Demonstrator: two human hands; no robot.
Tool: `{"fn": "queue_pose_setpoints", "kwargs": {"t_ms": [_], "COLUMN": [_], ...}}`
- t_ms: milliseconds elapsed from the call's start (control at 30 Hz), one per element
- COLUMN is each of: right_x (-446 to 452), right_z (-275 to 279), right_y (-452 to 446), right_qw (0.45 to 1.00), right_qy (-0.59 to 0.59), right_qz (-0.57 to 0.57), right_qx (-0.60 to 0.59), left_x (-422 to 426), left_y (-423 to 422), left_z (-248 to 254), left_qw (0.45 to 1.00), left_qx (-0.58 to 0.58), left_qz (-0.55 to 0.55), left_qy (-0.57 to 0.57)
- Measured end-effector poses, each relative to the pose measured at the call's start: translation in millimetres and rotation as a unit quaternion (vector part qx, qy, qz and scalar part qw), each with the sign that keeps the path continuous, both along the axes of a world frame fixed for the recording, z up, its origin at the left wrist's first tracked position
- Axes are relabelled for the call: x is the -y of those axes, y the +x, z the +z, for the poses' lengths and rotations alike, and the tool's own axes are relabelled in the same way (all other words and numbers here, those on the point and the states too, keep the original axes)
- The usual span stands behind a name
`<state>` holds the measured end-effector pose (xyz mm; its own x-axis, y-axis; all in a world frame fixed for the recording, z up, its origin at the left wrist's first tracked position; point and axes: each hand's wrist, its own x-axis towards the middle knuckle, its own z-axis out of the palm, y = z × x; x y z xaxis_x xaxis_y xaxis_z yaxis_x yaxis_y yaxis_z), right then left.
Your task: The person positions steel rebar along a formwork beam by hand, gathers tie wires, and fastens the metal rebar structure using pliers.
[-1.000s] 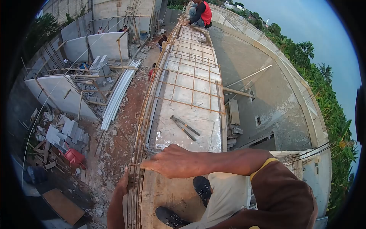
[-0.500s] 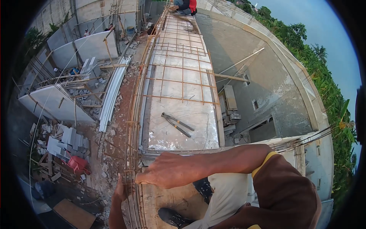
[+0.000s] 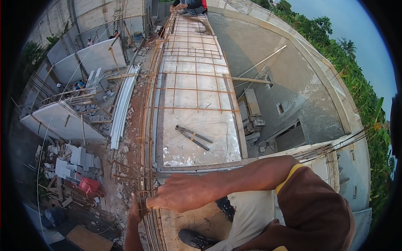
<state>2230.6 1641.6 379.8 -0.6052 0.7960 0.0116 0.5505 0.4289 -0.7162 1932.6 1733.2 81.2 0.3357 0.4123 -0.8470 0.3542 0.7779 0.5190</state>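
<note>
My right hand reaches across from the right, fingers curled and pinched at the left edge of the walkway. It is at a bundle of long rusty rebars. A thin wire seems to run from its fingertips. My left hand is on the bundle's outer side, one finger pointing up and the rest partly hidden; what it grips I cannot make out. Ahead on the pale slab form lie long-handled pincers with orange bands, beside loose thin wire.
A rebar grid covers the form ahead, where another person crouches at the far end. Drops lie on both sides: a rubble-strewn lower level with a red wheelbarrow left, a concrete bay right. My shoes stand on a board.
The view has shifted slightly, so the form and grid sit a little further left and higher. Both hands stay at the rebar bundle, appearing slightly lower in the frame.
</note>
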Motion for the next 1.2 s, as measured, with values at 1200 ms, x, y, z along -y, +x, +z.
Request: {"fn": "queue_pose_setpoints", "kwargs": {"t_ms": [1200], "right_x": [2], "right_z": [9], "right_y": [4], "right_qw": [0.999], "right_qy": [-0.038], "right_qz": [0.006], "right_qx": [0.019], "left_x": [0], "left_y": [2], "left_z": [18], "left_qw": [0.994], "left_qx": [-0.008], "left_qz": [-0.111], "left_qy": [-0.012]}}
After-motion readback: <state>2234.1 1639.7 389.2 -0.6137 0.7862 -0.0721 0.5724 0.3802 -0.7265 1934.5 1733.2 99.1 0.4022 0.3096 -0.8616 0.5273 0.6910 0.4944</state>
